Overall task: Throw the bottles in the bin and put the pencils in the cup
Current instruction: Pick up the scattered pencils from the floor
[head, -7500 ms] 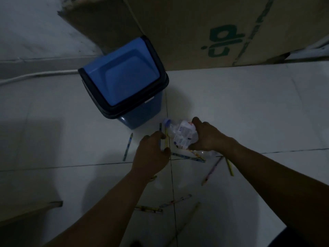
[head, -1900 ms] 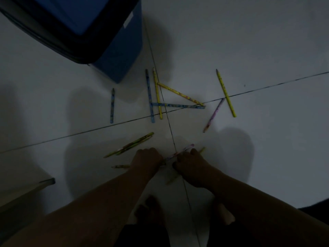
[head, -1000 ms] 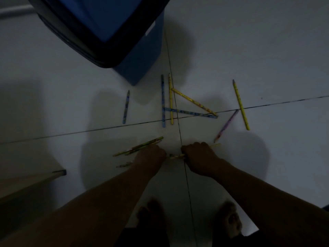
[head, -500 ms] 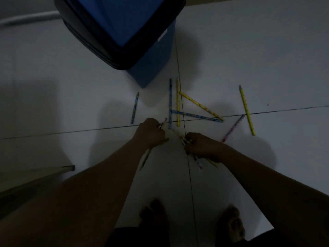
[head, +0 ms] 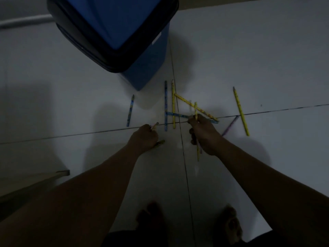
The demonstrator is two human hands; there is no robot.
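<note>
Several pencils lie on the dim white tiled floor in front of the blue bin (head: 146, 68). My left hand (head: 145, 138) is closed around a few pencils whose ends stick out both sides. My right hand (head: 204, 134) grips a small bundle of pencils, one yellow, and its fingertips touch a blue pencil (head: 178, 114) lying crosswise. An upright blue pencil (head: 166, 106) and a yellow pencil (head: 173, 104) lie side by side between my hands. Another blue pencil (head: 130, 111) lies to the left, a long yellow pencil (head: 241, 111) and a purple pencil (head: 230, 125) to the right. No bottle or cup is visible.
The bin has a black rim and a blue swing lid (head: 115, 20). A wooden board edge (head: 35, 180) juts in at the lower left. My bare feet (head: 229, 225) stand at the bottom. A pale pipe (head: 25, 20) runs along the far left wall.
Both hands moved forward from the near pencils, which they picked up, toward the cluster by the bin. My right hand now reaches the crosswise blue pencil.
</note>
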